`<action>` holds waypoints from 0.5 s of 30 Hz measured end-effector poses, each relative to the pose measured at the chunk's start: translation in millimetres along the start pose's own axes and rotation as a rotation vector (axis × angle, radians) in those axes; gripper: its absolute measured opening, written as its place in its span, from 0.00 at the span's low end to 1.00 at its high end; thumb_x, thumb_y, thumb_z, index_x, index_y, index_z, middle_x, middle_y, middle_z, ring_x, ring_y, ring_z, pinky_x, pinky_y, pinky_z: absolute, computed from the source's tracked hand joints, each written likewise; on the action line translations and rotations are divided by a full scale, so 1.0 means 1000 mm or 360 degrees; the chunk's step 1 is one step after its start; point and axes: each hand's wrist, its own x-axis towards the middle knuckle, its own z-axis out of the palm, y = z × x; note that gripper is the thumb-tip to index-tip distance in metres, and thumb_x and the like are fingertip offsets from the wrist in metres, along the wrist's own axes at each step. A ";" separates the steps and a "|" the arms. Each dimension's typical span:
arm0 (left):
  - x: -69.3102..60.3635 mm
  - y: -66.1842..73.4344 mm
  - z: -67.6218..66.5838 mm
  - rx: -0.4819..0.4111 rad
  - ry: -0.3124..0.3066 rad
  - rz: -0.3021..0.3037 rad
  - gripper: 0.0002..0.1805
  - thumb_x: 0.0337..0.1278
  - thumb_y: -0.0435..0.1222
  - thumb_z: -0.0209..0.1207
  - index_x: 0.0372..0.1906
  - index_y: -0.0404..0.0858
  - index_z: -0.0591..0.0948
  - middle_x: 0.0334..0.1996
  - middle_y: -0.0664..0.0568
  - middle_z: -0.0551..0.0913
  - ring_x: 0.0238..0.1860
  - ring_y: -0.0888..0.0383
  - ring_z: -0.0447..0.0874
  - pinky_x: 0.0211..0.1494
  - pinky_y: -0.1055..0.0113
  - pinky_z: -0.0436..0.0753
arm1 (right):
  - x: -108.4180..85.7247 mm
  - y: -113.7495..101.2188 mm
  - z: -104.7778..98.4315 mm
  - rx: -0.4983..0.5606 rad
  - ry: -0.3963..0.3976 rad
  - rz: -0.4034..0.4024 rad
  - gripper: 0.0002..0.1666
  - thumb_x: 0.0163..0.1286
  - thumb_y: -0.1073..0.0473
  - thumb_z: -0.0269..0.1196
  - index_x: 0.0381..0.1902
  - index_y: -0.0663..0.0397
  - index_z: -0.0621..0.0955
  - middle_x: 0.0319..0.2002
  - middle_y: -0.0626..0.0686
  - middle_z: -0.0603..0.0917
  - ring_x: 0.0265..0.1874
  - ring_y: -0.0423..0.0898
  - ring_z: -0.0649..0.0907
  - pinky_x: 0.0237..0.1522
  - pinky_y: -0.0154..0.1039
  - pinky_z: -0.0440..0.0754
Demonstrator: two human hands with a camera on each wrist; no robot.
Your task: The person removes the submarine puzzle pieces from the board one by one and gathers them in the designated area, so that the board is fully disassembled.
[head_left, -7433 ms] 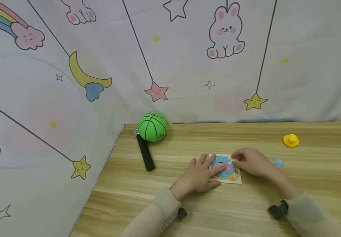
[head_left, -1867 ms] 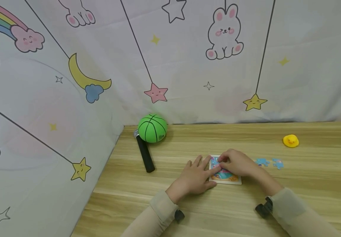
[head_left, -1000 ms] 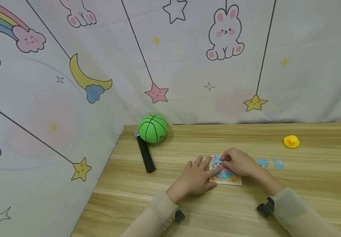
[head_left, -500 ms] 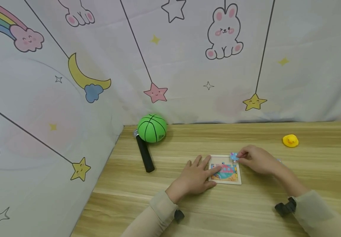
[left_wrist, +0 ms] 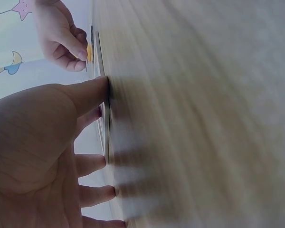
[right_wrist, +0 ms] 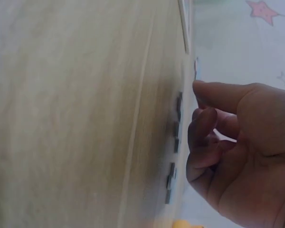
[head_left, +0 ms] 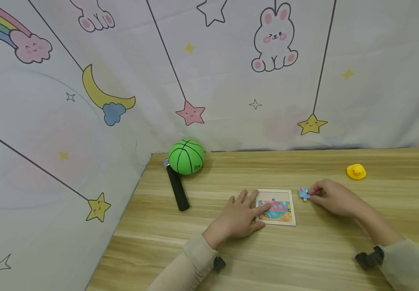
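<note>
My left hand (head_left: 236, 216) lies with straight fingers on the left side of a small jigsaw puzzle board (head_left: 280, 195), its index finger over the picture. Assembled pink, teal and orange pieces fill the near part of the board; a bare strip runs along its far side. Just right of the board, my right hand (head_left: 335, 198) pinches a blue puzzle piece (head_left: 303, 193) between thumb and index finger. In the right wrist view, that piece (right_wrist: 197, 69) stands above the table at the fingertips, and two loose puzzle pieces (right_wrist: 178, 122) (right_wrist: 170, 184) lie below the hand.
A yellow rubber duck (head_left: 356, 171) sits beyond my right hand. At the back left, a green ball (head_left: 186, 157) touches a black microphone (head_left: 178, 188). A printed cloth (head_left: 231, 89) hangs behind the wooden table (head_left: 209, 258).
My right hand has carried the blue piece from the board's far left corner to the table right of it. The board's far strip, filled with blue pieces earlier, is bare. My left hand stays put.
</note>
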 end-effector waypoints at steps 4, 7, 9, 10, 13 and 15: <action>-0.001 0.000 0.000 0.0001 -0.0002 -0.0002 0.34 0.77 0.63 0.44 0.82 0.69 0.54 0.84 0.49 0.48 0.81 0.40 0.50 0.73 0.38 0.65 | -0.001 0.000 0.001 -0.0029 -0.0009 -0.0019 0.05 0.74 0.60 0.66 0.43 0.57 0.85 0.42 0.51 0.84 0.41 0.48 0.80 0.44 0.50 0.80; -0.001 0.000 -0.001 -0.0002 -0.0003 -0.0003 0.34 0.77 0.63 0.44 0.82 0.69 0.54 0.84 0.49 0.48 0.81 0.40 0.50 0.73 0.39 0.65 | -0.001 0.000 0.001 -0.0034 -0.0018 -0.0047 0.05 0.74 0.61 0.67 0.42 0.58 0.85 0.42 0.51 0.84 0.41 0.49 0.81 0.45 0.51 0.80; -0.001 -0.001 -0.001 -0.0008 -0.0003 -0.0003 0.34 0.77 0.63 0.44 0.82 0.69 0.54 0.84 0.49 0.48 0.81 0.40 0.50 0.73 0.38 0.65 | -0.001 -0.001 0.001 -0.0031 -0.0024 -0.0060 0.05 0.73 0.61 0.67 0.42 0.58 0.85 0.42 0.51 0.84 0.40 0.48 0.81 0.44 0.51 0.81; -0.001 -0.001 -0.001 -0.0012 -0.0002 -0.0001 0.34 0.77 0.63 0.44 0.82 0.69 0.54 0.84 0.49 0.48 0.81 0.40 0.50 0.73 0.38 0.64 | 0.000 -0.001 0.002 -0.0033 -0.0025 -0.0062 0.05 0.73 0.61 0.68 0.42 0.58 0.85 0.41 0.51 0.84 0.40 0.48 0.81 0.44 0.51 0.80; -0.001 -0.001 -0.001 -0.0023 0.0002 0.0005 0.34 0.77 0.63 0.44 0.82 0.69 0.54 0.84 0.49 0.48 0.81 0.40 0.50 0.73 0.38 0.64 | 0.001 -0.002 0.004 -0.0039 -0.0032 -0.0052 0.05 0.73 0.62 0.68 0.42 0.57 0.85 0.41 0.50 0.83 0.40 0.47 0.80 0.45 0.50 0.80; -0.001 -0.001 0.000 -0.0032 0.0007 0.0010 0.34 0.77 0.63 0.45 0.82 0.69 0.54 0.84 0.49 0.48 0.81 0.39 0.50 0.73 0.37 0.64 | 0.001 -0.002 0.005 -0.0053 -0.0031 -0.0049 0.04 0.72 0.62 0.68 0.42 0.56 0.85 0.41 0.50 0.83 0.40 0.47 0.80 0.45 0.49 0.80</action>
